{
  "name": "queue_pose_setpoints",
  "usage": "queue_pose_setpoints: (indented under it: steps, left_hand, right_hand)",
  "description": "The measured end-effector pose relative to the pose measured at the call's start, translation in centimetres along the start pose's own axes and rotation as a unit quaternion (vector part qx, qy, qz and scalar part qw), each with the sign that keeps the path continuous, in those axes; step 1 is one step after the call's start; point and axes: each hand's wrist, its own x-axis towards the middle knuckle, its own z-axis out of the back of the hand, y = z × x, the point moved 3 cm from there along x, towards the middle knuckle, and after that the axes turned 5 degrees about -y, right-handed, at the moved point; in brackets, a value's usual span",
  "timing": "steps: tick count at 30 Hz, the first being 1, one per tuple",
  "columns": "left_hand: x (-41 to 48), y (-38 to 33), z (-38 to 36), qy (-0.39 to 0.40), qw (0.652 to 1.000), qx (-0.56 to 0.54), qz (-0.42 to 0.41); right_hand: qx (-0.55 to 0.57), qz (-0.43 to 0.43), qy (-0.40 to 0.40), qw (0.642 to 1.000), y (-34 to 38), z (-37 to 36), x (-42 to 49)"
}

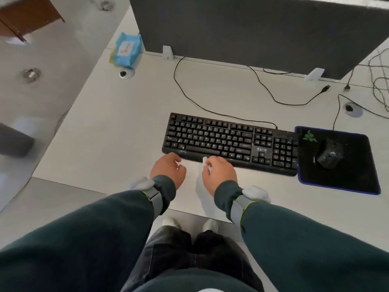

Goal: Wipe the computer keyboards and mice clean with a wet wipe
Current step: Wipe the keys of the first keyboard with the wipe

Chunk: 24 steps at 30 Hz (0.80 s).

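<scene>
A dusty black keyboard [229, 140] lies on the white desk [115, 133], and a dusty black mouse [328, 153] sits on a black mouse pad [347, 182] to its right. Both my hands hover just in front of the keyboard's near edge. My right hand [219, 171] pinches a thin white wet wipe [200, 186] that hangs down towards the desk edge. My left hand [167, 169] has curled fingers and pinches a small white corner of the same wipe.
A blue pack of wipes [126, 49] lies at the back left beside a grey divider panel [252, 28]. Loose black cables [265, 85] run behind the keyboard and at the far right. Two round cable holes [353, 108] sit in the desk.
</scene>
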Motion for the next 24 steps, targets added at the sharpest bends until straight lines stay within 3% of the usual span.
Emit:
queue_pose_setpoints:
  steps: [7, 13, 18, 24]
  left_hand:
    - [1.7, 0.7, -0.1, -0.089, 0.996, 0.007, -0.013]
    - [1.3, 1.8, -1.3, -0.090, 0.991, 0.062, -0.081]
    - [3.7, 3.4, -1.9, -0.109, 0.988, 0.037, -0.100]
    - [3.9, 4.6, -4.0, -0.157, 0.977, 0.022, -0.143]
  right_hand:
    - [-0.009, -0.077, -0.043, 0.996, -2.2, 1.1, -0.8]
    - [0.015, -0.106, -0.074, 0.992, -0.5, -0.7, -1.3]
    - [-0.012, 0.025, -0.105, 0.994, 1.6, -3.9, 0.0]
    - [0.008, 0.173, -0.231, 0.957, 2.9, -7.0, 1.5]
